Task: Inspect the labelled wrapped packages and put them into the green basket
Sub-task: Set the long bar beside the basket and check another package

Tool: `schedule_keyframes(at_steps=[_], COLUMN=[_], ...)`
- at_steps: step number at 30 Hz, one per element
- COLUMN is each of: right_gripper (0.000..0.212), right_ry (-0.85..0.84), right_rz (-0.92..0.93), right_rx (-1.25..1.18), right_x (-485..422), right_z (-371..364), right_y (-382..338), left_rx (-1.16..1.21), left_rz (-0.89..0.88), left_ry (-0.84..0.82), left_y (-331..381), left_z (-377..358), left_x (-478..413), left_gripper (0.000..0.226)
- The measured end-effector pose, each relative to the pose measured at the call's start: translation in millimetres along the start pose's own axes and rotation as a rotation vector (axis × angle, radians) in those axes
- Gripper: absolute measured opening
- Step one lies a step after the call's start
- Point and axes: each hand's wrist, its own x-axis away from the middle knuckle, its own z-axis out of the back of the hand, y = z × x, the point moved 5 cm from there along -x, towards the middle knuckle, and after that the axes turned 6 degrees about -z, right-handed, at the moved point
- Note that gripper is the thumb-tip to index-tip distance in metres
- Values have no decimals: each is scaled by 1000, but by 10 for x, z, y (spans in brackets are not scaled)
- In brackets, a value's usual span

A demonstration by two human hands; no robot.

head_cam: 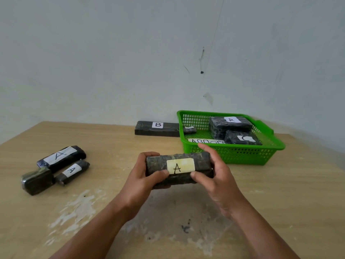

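A black wrapped package (158, 163) with a pale label marked "A" is held above the table, label up. My left hand (143, 176) grips its left end and my right hand (214, 174) grips its right end, thumbs on the near face. Just behind it stands the green basket (242, 153), holding a large package marked "A" (230, 124), one marked "C" (242, 138), a small dark package (189, 129) and a white paper strip. A long package marked "B" (156, 128) lies left of the basket.
Three more black packages lie at the left of the wooden table (112, 146): a long one marked "A" (61, 157), a small one marked "A" (72, 171) and one with no label showing (37, 181). A pale wall rises right behind the table.
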Motion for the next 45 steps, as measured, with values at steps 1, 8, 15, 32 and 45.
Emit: schedule_keyframes(at_steps=[1, 8, 15, 32, 45], right_gripper=[71, 77, 112, 138, 77], right_ry=[20, 78, 187, 325, 139], right_rz=[-2, 6, 31, 68, 276], right_rx=[0, -1, 192, 458, 588], right_x=[-7, 2, 13, 33, 55], right_z=[21, 22, -18, -18, -174], right_y=[-9, -4, 54, 29, -193], left_rx=[-11, -133, 31, -120, -325], left_rz=[7, -35, -18, -103, -298], left_ry=[-25, -44, -82, -153, -106], left_y=[-8, 20, -6, 62, 272], left_z=[6, -40, -36, -154, -136], left_x=[-5, 35, 31, 95, 120], left_gripper=[51, 48, 55, 47, 65])
